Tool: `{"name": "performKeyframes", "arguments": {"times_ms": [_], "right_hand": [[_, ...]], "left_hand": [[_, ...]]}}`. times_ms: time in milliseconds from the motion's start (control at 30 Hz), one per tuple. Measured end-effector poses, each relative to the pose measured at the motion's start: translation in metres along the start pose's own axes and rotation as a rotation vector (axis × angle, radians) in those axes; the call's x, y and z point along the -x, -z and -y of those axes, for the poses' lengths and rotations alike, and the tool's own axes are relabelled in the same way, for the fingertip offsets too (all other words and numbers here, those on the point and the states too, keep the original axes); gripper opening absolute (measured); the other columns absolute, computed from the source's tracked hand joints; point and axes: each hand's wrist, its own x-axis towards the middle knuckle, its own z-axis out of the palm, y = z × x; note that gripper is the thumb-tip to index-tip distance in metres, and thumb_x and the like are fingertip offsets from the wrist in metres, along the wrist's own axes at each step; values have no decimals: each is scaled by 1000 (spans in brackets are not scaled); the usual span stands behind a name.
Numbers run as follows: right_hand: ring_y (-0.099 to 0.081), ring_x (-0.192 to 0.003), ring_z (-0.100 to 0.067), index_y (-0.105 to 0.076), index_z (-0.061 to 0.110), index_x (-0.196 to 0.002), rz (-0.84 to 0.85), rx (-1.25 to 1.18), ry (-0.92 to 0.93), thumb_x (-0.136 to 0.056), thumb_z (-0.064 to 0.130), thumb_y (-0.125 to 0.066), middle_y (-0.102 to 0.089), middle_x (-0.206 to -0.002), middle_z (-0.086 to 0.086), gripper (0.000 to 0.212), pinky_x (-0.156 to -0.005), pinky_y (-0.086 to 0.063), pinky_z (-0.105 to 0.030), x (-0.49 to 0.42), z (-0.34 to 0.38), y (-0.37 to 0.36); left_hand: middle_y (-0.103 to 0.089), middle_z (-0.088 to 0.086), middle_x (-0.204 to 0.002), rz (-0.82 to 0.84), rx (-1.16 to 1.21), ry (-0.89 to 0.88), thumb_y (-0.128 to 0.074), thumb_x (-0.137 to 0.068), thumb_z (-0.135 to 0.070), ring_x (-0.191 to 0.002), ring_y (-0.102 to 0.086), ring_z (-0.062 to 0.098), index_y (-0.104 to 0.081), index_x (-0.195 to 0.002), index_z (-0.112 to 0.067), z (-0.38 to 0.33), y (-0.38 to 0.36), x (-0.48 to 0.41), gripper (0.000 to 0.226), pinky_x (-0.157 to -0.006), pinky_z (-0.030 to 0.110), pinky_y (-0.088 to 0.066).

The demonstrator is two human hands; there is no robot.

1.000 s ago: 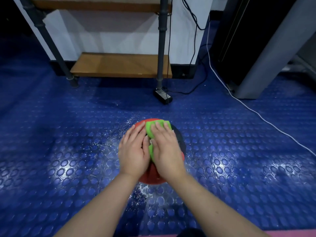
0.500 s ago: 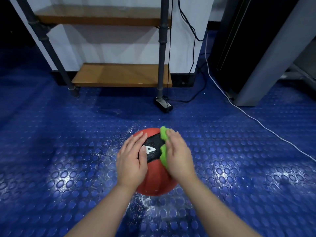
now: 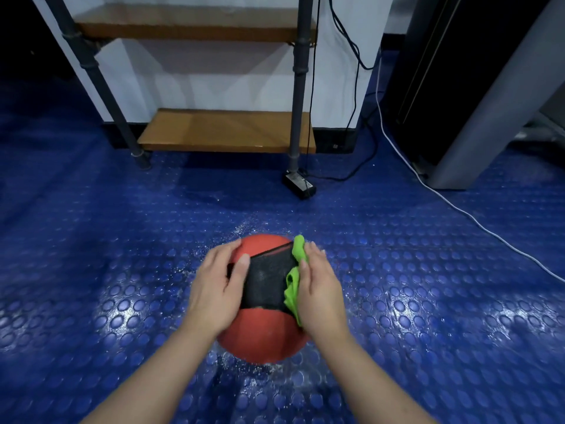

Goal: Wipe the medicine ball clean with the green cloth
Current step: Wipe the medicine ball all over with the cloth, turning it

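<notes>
A red medicine ball (image 3: pixel 260 335) with a black band across its top rests on the blue studded floor. My left hand (image 3: pixel 214 292) lies flat against the ball's left side, thumb on the black band. My right hand (image 3: pixel 319 292) presses the green cloth (image 3: pixel 293 289) against the ball's right side; the cloth sticks out above and along my fingers. Most of the cloth is hidden under my palm.
White specks and wet patches dot the blue studded floor (image 3: pixel 122 301) around the ball. A wooden shelf rack (image 3: pixel 226 130) on grey poles stands behind. A small black box (image 3: pixel 299 185) and cables lie beyond the ball. A white cable (image 3: pixel 458 209) crosses the right floor beside a grey machine (image 3: pixel 477 117).
My right hand has slid the green cloth from the ball's top down to its right side, uncovering the black band. The ball now sits closer and larger in view.
</notes>
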Motion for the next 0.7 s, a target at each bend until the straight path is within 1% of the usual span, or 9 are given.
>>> {"name": "performKeyframes", "arguments": {"times_ms": [100,167,233,300,433,500,567,600,700], "right_hand": [[-17,-145,-9,-38,19,-144,2,43,222,-100,26,-33,-34,-150,7,45,-119,-15,-31,33,-1,-12],[-17,-146,-12,-39,19,-143,52,82,391,-99,24,-34,-36,-150,5,45,-119,-15,-34,40,-8,-13],[-21,-144,-12,-42,17,-142,74,49,405,-100,23,-34,-37,-148,8,43,-118,-15,-28,28,-7,-11],[-30,-140,-12,-45,16,-140,76,2,239,-101,22,-35,-40,-145,8,41,-116,-17,-20,6,0,-10],[-51,-121,-25,-53,15,-132,165,4,-275,-102,27,-35,-58,-132,-7,37,-101,-38,-32,-50,8,-1],[-53,-117,-26,-55,17,-130,185,-13,-328,-102,28,-35,-60,-129,-6,36,-100,-41,-34,-57,2,1],[-54,-115,-18,-54,25,-131,140,-93,-204,-100,33,-36,-60,-126,2,37,-105,-40,-37,-35,-1,-7],[-49,-121,-12,-52,27,-134,110,-124,-92,-99,34,-36,-56,-129,6,39,-111,-34,-37,-15,1,-12],[-13,-144,-1,-40,21,-143,76,-42,194,-97,25,-34,-31,-150,11,46,-119,-9,-23,37,7,-20]], "left_hand": [[-42,-8,-150,31,-49,140,-36,-74,-81,-139,-37,12,-47,-141,-38,-2,-2,-1,81,-115,37,-30],[-49,-13,-142,16,48,119,-43,-72,-79,-132,-44,6,-52,-137,-36,2,4,3,79,-110,27,-32],[-51,-15,-138,25,101,120,-48,-73,-75,-125,-46,2,-54,-136,-34,3,10,3,76,-104,22,-32],[-51,-12,-138,12,111,172,-51,-76,-71,-124,-45,2,-54,-136,-34,2,11,-3,70,-101,23,-31],[-46,-9,-144,17,110,282,-55,-88,-63,-131,-44,14,-51,-139,-37,0,11,-13,57,-102,32,-32],[-46,-8,-144,23,127,292,-55,-89,-62,-131,-44,16,-51,-138,-37,1,12,-15,56,-101,33,-33],[-47,-6,-143,29,132,313,-55,-87,-64,-131,-45,17,-52,-137,-37,1,13,-18,57,-100,33,-33],[-47,-6,-143,30,136,326,-55,-83,-69,-130,-45,17,-53,-136,-38,2,13,-21,61,-101,33,-33],[-48,-5,-144,37,153,348,-52,-75,-74,-130,-46,17,-54,-135,-37,3,11,-28,70,-105,36,-34]]}}
